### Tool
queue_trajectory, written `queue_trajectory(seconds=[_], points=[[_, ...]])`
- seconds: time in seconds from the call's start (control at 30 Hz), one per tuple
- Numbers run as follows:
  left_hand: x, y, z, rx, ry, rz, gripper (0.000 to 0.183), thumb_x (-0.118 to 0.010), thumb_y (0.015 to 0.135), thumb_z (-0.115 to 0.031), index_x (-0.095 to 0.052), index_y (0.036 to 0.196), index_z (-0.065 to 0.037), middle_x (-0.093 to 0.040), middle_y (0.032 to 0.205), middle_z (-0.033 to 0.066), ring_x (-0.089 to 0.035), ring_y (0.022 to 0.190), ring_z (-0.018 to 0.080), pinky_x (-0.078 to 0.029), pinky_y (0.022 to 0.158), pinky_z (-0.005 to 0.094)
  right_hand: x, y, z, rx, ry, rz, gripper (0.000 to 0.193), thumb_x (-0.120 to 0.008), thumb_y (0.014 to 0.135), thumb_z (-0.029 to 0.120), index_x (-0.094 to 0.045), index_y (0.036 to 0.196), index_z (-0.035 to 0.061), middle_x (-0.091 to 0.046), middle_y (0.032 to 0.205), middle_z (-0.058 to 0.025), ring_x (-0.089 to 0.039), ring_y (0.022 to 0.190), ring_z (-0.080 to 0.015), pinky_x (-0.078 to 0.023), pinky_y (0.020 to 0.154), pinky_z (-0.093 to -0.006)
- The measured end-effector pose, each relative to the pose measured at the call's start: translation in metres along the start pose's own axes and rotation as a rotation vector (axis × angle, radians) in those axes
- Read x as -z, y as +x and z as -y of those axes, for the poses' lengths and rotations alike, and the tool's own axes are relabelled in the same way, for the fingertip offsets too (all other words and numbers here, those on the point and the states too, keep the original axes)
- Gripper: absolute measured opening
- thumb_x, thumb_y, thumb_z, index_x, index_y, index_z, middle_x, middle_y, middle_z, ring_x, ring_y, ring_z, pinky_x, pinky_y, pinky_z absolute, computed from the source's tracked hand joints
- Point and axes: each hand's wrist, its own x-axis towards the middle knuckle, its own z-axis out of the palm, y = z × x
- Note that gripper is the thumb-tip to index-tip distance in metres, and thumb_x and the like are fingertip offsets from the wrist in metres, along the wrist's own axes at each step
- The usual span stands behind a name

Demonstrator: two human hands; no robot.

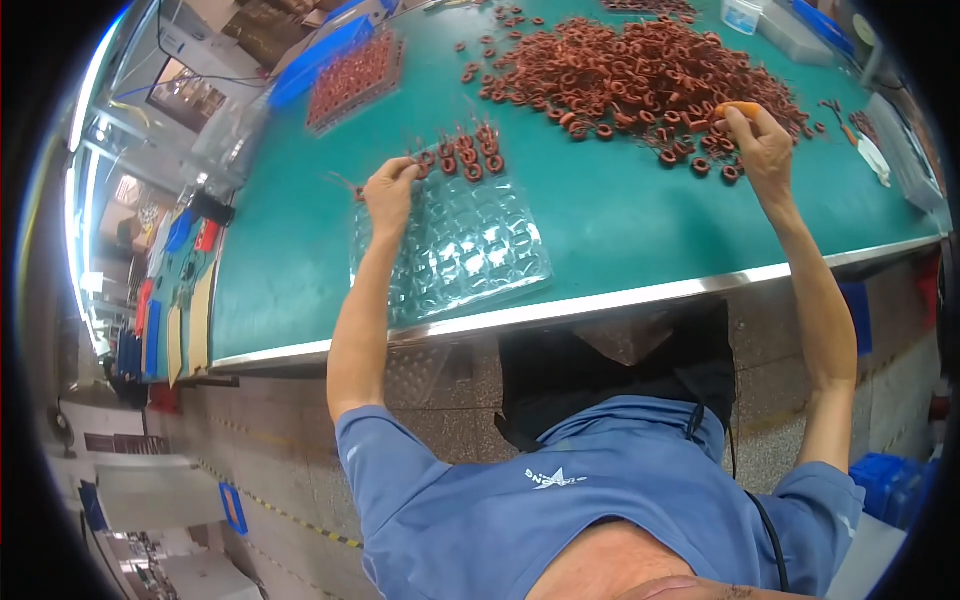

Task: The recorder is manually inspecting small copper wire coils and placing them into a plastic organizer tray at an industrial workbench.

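Left hand (388,195): fingertips pinched together by the wound rings (472,171); whether one is gripped, we cannot tell. Right hand (765,150): closed on an orange object (738,109) at the heap (640,75). Clear tray (470,245), glossy moulded plastic: we list far pockets filled, nearer ones bare. Heap: coppery, wire-tailed, plentiful. Second tray (392,90), far left: seemingly full. Tabletop (620,205): smooth, green.
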Motion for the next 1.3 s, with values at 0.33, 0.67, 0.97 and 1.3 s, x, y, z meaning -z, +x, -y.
queue_trajectory(seconds=[0.33, 0.67, 0.97, 1.3], points=[[-0.016, 0.011, -0.002, -0.155, 0.213, 0.180, 0.020, -0.061, 0.089, -0.013, -0.070, 0.100, 0.001, -0.070, 0.096, 0.0127, -0.065, 0.085, 0.0201, -0.050, 0.077, 0.0318, -0.010, 0.010, 0.019, 0.844, -0.465, -0.183, 0.013, -0.063, 0.075, 0.023, -0.071, 0.081, 0.0144, -0.068, 0.083, -0.0040, -0.063, 0.067, -0.0211, -0.050, 0.058, -0.0369], [-0.095, -0.053, -0.139, -0.149, -0.080, 0.359, 0.045, -0.058, 0.093, -0.013, -0.042, 0.133, -0.001, -0.054, 0.115, 0.0125, -0.055, 0.100, 0.0203, -0.047, 0.084, 0.0310, 0.012, -0.038, 0.067, 0.363, 0.146, 0.015, 0.015, -0.061, 0.084, 0.008, -0.056, 0.073, -0.0013, -0.056, 0.080, -0.0124, -0.061, 0.069, -0.0279, -0.050, 0.060, -0.0370], [-0.174, -0.130, -0.221, -0.212, -0.461, 0.633, 0.034, -0.050, 0.098, -0.015, -0.042, 0.127, 0.002, -0.055, 0.110, 0.0090, -0.055, 0.091, 0.0141, -0.045, 0.074, 0.0260, 0.019, -0.067, 0.078, 0.133, 0.237, 0.075, 0.024, -0.061, 0.084, 0.016, -0.058, 0.074, -0.0057, -0.057, 0.072, -0.0134, -0.059, 0.063, -0.0259, -0.045, 0.057, -0.0357], [-0.178, -0.143, -0.226, -0.083, -0.592, 0.449, 0.024, -0.048, 0.101, -0.022, -0.050, 0.108, 0.000, -0.053, 0.084, 0.0041, -0.048, 0.068, 0.0088, -0.041, 0.061, 0.0221, 0.015, -0.069, 0.076, -0.019, 0.168, 0.127, 0.026, -0.064, 0.084, 0.023, -0.065, 0.088, -0.0021, -0.059, 0.082, -0.0121, -0.059, 0.075, -0.0254, -0.047, 0.064, -0.0356]])
